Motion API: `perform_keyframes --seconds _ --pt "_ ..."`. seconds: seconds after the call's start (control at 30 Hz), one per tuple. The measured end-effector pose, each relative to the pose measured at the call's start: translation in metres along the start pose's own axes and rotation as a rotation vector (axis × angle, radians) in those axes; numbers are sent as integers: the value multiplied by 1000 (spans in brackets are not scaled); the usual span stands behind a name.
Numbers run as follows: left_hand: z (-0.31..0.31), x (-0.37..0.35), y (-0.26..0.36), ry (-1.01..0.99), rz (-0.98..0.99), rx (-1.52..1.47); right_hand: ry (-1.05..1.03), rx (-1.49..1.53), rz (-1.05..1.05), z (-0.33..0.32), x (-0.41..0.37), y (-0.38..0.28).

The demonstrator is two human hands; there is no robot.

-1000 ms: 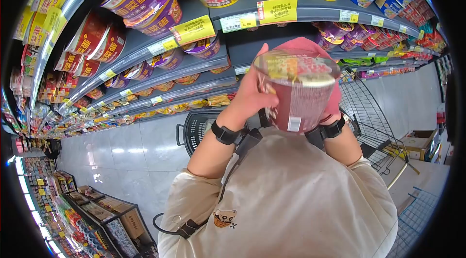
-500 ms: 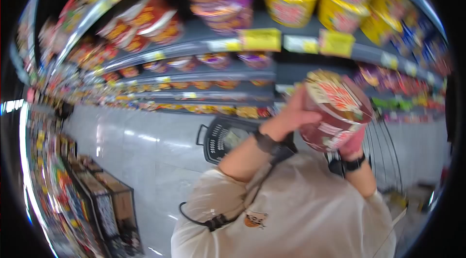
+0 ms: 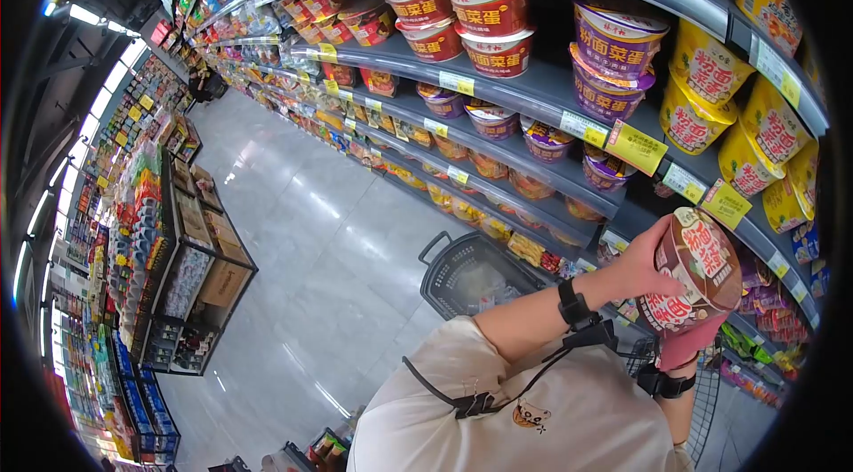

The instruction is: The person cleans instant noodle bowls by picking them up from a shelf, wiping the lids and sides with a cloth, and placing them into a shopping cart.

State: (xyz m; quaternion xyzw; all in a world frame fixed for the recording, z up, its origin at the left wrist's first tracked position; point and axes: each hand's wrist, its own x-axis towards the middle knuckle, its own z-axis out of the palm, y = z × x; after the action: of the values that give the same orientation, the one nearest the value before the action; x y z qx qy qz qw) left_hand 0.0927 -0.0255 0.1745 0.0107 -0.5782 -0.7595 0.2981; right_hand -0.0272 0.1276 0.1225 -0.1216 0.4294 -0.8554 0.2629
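Note:
A brown-red instant noodle bucket (image 3: 711, 281) with a printed paper lid is held at the right of the head view, tilted so that its lid shows. My left hand (image 3: 638, 263) grips its left side, with the thumb across the wall near the rim. From below, my right hand (image 3: 689, 343) closes round the lower part of the bucket; some of its fingers are hidden behind it. Yellow noodle buckets (image 3: 702, 103) and purple ones (image 3: 613, 50) stand stacked on the shelf just beyond my hands.
Curved shelves with price tags (image 3: 635, 148) run along the right. Red noodle buckets (image 3: 489, 28) stand farther along. A dark shopping basket (image 3: 453, 268) is below my left arm, and a wire cart (image 3: 711, 392) is by my right forearm. A display rack (image 3: 191, 259) stands across the aisle.
The view has turned left and tilted, bringing more of the aisle into sight. The bucket, still in both hands, now appears farther right and lower in the frame.

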Motion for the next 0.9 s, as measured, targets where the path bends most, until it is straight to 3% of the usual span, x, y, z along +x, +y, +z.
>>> perform_keyframes --seconds 0.07,0.1,0.13,0.2,0.23,0.27,0.33,0.37,0.43,0.5,0.57,0.6,0.67,0.73,0.8,0.87,0.9 --pt "-6 5 -19 -143 -94 -437 -20 102 133 -22 7 -2" --pt "-10 7 -26 -158 -50 -403 -506 301 358 -32 13 -11" --pt "-14 9 -33 -156 -47 -402 -509 301 360 -34 14 -6" --pt "-16 13 -41 146 31 -304 -130 -311 -257 8 5 -3" --pt "-15 12 -38 290 -5 -306 -182 -828 -587 28 3 -14" --pt "-13 7 -36 290 -5 -310 -228 -1347 -914 40 2 -27" --pt "-5 -3 -35 244 -76 -169 -145 -830 -520 -13 30 6" --pt "-2 -3 -43 204 124 -166 -164 -537 -326 -14 26 12" --pt "-5 -1 -39 160 58 -213 -231 -203 -127 -8 21 10" --pt "-4 4 -36 119 37 -212 -236 -136 -105 -13 20 7" --pt "5 5 -31 100 50 -550 -206 -168 -162 -19 21 7" --pt "13 5 -28 97 39 -556 -189 -195 -208 -21 24 9" --pt "28 7 -25 87 267 -353 -222 -318 -116 -63 38 23" --pt "34 13 -39 77 283 -305 -505 229 114 -122 71 68" --pt "32 21 -55 -74 391 111 -467 261 108 -108 69 66" --pt "42 27 -77 -70 386 87 -388 309 113 -79 60 60" --pt "44 31 -89 40 481 115 -343 329 118 -62 51 54"
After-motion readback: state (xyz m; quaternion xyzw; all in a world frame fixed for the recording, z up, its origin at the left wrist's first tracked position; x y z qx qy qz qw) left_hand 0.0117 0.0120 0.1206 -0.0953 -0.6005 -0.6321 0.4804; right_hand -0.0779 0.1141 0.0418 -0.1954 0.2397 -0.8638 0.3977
